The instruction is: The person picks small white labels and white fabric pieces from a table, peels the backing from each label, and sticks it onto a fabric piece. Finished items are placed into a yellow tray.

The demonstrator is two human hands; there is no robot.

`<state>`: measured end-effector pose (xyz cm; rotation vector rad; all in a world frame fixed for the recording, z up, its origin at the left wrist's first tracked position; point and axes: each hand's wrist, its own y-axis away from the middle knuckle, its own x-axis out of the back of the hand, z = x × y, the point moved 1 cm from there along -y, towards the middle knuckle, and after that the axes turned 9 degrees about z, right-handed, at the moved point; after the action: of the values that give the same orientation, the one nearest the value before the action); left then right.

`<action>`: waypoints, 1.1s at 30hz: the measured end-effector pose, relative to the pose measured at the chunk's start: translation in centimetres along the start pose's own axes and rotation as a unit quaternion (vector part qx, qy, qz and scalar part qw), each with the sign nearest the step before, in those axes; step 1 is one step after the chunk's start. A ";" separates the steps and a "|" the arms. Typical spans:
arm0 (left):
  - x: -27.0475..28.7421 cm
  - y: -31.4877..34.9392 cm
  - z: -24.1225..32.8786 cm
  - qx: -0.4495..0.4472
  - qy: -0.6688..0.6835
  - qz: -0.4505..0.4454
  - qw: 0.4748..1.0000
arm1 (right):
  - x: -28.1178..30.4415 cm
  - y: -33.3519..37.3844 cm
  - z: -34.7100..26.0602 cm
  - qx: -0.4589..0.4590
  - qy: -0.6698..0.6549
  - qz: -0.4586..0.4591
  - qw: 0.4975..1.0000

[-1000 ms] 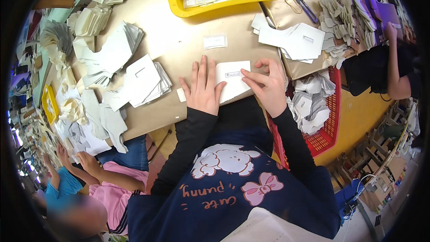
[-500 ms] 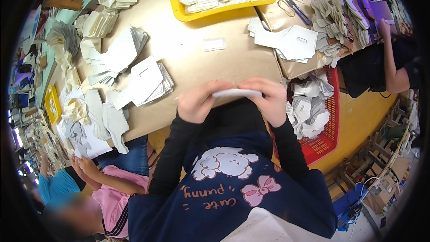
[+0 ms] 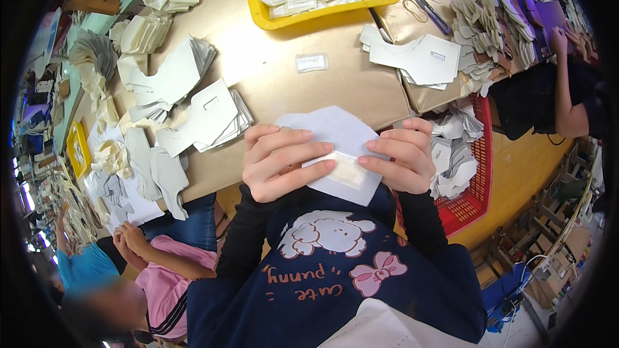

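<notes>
Both hands now hold the pale grey cut piece (image 3: 335, 136) up off the table, near the chest.

Half a second ago the piece was seen nearly edge-on between the hands; now its flat face is turned up, showing a small translucent patch (image 3: 349, 171) on its near part. The left hand (image 3: 278, 161) grips the left edge, fingers curled over the top, one fingertip touching the patch. The right hand (image 3: 401, 158) pinches the right edge, fingers closed on it. The brown table (image 3: 271, 77) lies beyond, with the yellow tray (image 3: 258, 9) at its far side and a red basket (image 3: 474, 180) to the right.
</notes>
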<state>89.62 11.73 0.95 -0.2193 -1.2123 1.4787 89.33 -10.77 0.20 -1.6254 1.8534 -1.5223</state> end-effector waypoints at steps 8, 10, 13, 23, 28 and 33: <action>-1.0 -0.8 -0.4 0.107 -0.047 -0.049 0.992 | -0.9 -0.7 0.4 -0.164 -0.107 -0.001 0.981; -1.1 -1.5 -0.6 0.157 -0.040 -0.082 0.983 | -0.6 -0.6 0.7 -0.279 -0.107 -0.031 0.954; -0.7 -2.2 -0.9 0.178 -0.086 -0.087 0.976 | 0.7 -0.4 2.5 -0.377 -0.052 -0.042 0.924; 7.5 5.4 -11.0 0.378 -0.359 -0.072 0.851 | 6.6 1.1 12.7 -0.409 0.270 -0.007 0.872; 8.2 8.0 -11.5 0.360 -0.308 -0.027 0.880 | 2.7 -0.3 9.7 -0.301 0.169 -0.011 0.938; 7.7 5.6 -9.6 0.381 -0.232 0.045 0.894 | -6.4 -1.4 6.7 -0.250 0.024 -0.127 0.960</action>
<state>90.40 24.24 -3.96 0.6507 -0.8868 2.0457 97.33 -8.72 -4.27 -2.1312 2.2620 -1.2474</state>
